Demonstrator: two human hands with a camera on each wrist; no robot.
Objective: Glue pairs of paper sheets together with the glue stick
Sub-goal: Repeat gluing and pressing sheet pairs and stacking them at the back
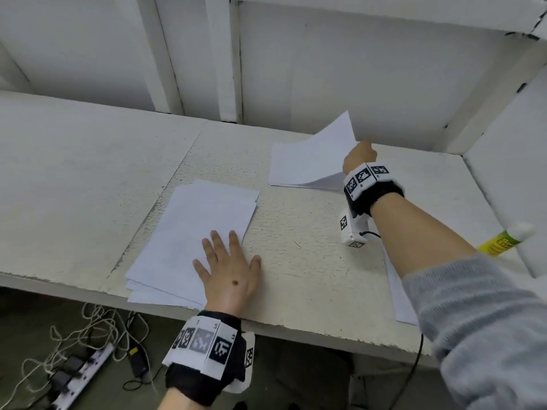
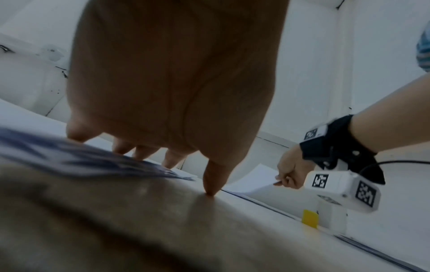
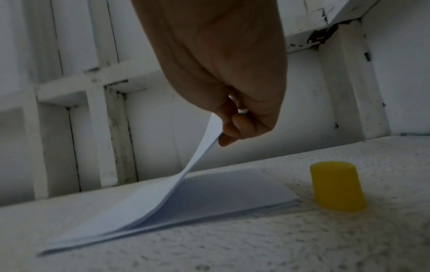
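Note:
My left hand (image 1: 228,261) lies flat with spread fingers on the near right corner of a loose stack of white sheets (image 1: 189,232); the left wrist view shows its fingertips (image 2: 209,184) pressing down. A second stack of paper (image 1: 293,173) sits farther back. My right hand (image 1: 359,155) pinches the right edge of that stack's top sheet (image 1: 331,137) and holds it curled upward (image 3: 197,162) off the stack (image 3: 228,191). A glue stick (image 1: 503,241) with a yellow label stands at the right, behind my forearm. Its yellow cap (image 3: 337,187) stands on the table beside the far stack.
Another white sheet (image 1: 399,300) lies under my right forearm near the table's front edge. White wall panels (image 1: 355,69) close off the back and a side wall (image 1: 515,173) the right. A power strip with cables (image 1: 83,365) lies on the floor, lower left.

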